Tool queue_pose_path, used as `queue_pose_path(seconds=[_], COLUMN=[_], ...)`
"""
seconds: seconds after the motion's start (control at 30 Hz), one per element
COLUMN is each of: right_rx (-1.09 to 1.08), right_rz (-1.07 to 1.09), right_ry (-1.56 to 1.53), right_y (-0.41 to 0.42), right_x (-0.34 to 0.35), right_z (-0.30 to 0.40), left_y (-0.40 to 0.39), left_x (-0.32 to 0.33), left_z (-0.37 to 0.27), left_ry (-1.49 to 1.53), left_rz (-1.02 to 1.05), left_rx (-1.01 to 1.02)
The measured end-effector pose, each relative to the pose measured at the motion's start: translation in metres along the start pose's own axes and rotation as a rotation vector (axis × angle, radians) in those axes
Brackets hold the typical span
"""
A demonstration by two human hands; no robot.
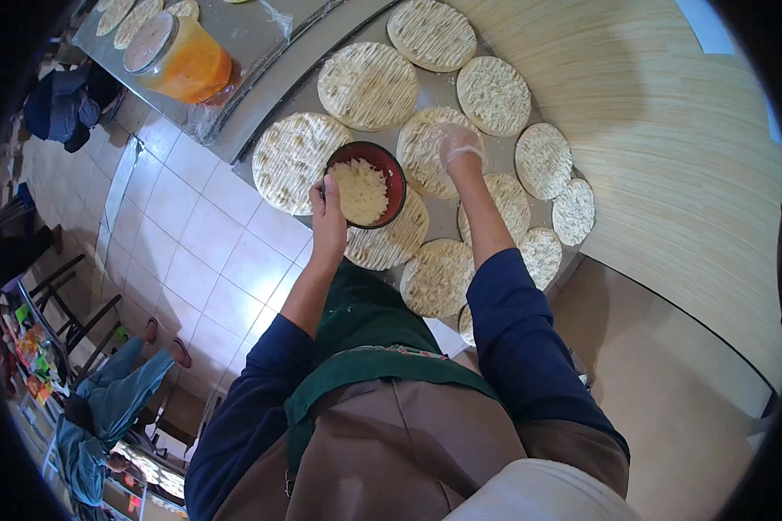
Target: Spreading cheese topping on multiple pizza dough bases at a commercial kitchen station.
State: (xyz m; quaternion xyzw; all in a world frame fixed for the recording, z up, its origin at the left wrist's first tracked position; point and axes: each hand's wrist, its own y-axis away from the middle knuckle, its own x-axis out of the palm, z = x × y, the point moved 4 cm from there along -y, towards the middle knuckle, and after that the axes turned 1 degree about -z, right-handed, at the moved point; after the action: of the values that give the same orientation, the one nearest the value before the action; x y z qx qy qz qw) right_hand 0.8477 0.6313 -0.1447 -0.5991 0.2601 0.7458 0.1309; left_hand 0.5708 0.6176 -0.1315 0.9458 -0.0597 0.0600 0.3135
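My left hand (329,218) grips the rim of a bowl (397,172), black outside and red inside, that holds white crumbled or grated food (362,192). In a thin clear plastic glove, my right hand (461,144) is over a round, flat dough base (423,153) topped with pale spread and white shreds. Its fingers are blurred, and whether they hold any crumbs is unclear. Around it lie several similar rounds. The large round at left (293,163) bears wavy lines of spread, while the smaller one at right (543,161) is covered in white shreds.
A jar of orange contents (189,62) stands on the grey counter at upper left, near more rounds. A pale wood-grain panel (658,163) borders the work surface on the right. Beyond the tiled floor (199,228), a person in blue-green clothing (107,417) is at lower left.
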Motion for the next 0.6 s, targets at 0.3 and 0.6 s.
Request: queue_pose_path(seconds=[0.3,0.6], right_rx=[-0.053,0.032], right_rz=[0.103,0.070], right_ry=[0.058,-0.088], right_y=[0.020,0.073], right_x=[0.011,0.025], right_z=[-0.011,-0.007], left_y=[-0.001,0.010], left_x=[-0.001,-0.008], left_z=[0.004,0.006], left_ry=[-0.034,-0.067], left_rz=[0.044,0.035], left_rx=[0.009,0.007])
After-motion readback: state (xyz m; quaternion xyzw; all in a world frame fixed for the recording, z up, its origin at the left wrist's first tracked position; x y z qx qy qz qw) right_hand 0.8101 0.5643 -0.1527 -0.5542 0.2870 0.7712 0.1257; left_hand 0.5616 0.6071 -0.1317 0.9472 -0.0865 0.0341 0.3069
